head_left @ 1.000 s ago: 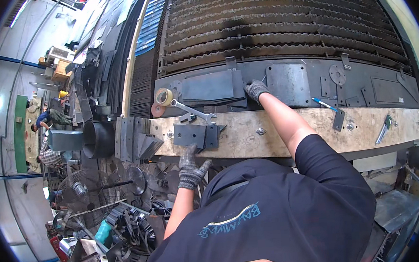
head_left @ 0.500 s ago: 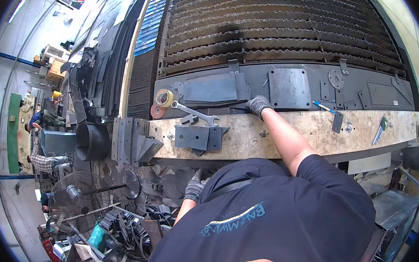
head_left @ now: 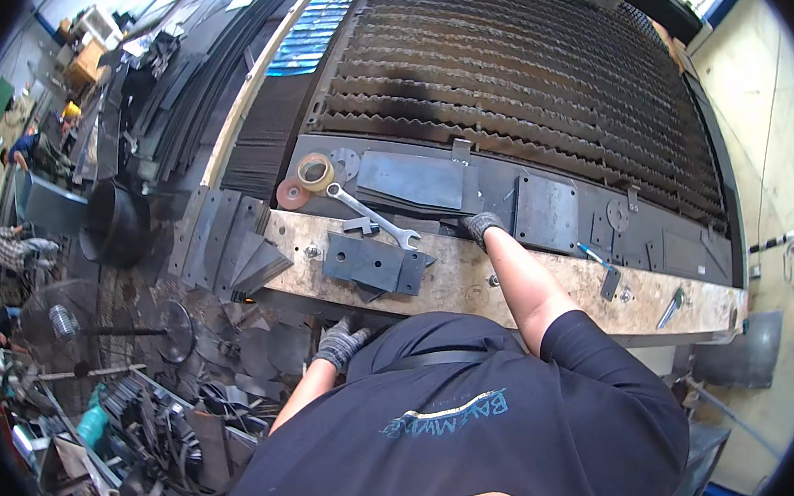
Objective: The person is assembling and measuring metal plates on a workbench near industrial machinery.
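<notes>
My right hand [head_left: 481,227], in a grey knit glove, reaches to the inner edge of the worn pale ledge [head_left: 455,276]. Its fingers are bent together beside a flat grey steel plate [head_left: 410,180]; what lies under them is hidden. My left hand [head_left: 341,344], gloved too, is low by my waist at the ledge's near side, fingers stretched out and holding nothing visible. Between the hands, several dark holed plates [head_left: 361,266] lie overlapping on the ledge. A combination wrench [head_left: 371,215] lies just beyond them, near a tape roll [head_left: 314,170] and a reddish disc [head_left: 292,194].
Beyond the ledge stretches a jagged slatted metal bed [head_left: 515,89]. To the right lie a square plate [head_left: 546,210], a round holed flange [head_left: 617,216] and a pen [head_left: 591,253]. Scrap metal [head_left: 179,442] heaps at lower left. People [head_left: 29,249] work at far left.
The view has turned, so the bench now slants down to the right. My right hand stays by the ledge's inner edge; more of my left hand shows, its fingers stretched out.
</notes>
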Available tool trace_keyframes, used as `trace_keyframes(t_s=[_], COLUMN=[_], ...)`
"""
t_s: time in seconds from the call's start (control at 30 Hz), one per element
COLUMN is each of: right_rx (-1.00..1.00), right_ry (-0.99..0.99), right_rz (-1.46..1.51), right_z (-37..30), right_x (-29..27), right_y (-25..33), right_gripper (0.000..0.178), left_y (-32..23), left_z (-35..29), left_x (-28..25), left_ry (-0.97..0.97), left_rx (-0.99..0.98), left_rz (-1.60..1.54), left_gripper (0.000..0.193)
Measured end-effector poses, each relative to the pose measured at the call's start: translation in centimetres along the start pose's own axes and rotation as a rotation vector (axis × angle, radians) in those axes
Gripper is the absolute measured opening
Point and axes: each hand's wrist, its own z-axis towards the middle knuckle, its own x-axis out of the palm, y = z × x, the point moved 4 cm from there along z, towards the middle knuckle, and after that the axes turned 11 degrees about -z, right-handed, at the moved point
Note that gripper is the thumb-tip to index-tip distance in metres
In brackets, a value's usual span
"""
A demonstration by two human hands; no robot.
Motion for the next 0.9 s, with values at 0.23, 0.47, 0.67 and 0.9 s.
trace_keyframes(t_s=[0.23,0.47,0.67,0.9], right_rx=[-0.003,0.039,0.015,0.042], right_ry=[0.024,-0.057,-0.102,-0.219], right_rz=[0.671,1.084,1.251,1.275], right_z=[7.6,-1.8,-3.6,-4.0], right_x=[5.3,2.8,4.2,4.7], right_y=[-7.8,-4.2,-6.9,-7.2], right_gripper=[0.041,0.027,0.032,0.037], left_y=[0.1,1.0,9.1,4.1], left_z=[2.4,2.5,6.5,5.0], left_x=[-2.5,-4.0,-1.8,-3.1], left_ry=[0.081,0.102,0.23,0.041], left_rx=[0.064,-0.157,-0.292,-0.358], left_rz=[-0.35,-0.652,-0.901,-0.753], left_gripper=[0.063,0.053,0.033,0.047])
